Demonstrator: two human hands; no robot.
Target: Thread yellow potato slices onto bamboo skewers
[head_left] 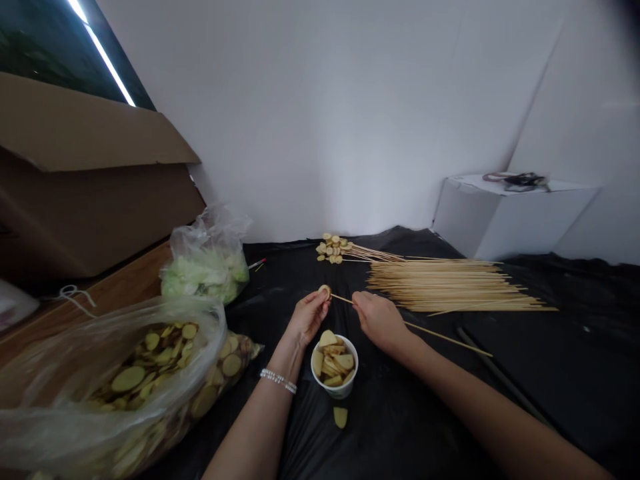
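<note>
Between the fingertips of my left hand (311,315) is a small round potato slice (325,291). My right hand (377,319) is closed around a long thin wooden skewer (447,337), whose left end meets the slice. Just below the hands stands a white cup (335,392) filled with potato slices (334,362). One loose slice (341,418) lies in front of the cup. Behind the hands, several skewers with slices on their ends (333,249) lie together. A wide row of bare skewers (450,285) is spread to their right.
A large open plastic bag of potato slices (150,373) fills the lower left. Behind it are a bag of pale green pieces (205,270) and a cardboard box (95,207). A pen (257,263) lies on the black sheet (400,413). At right stands a white box (515,217) with cables on top.
</note>
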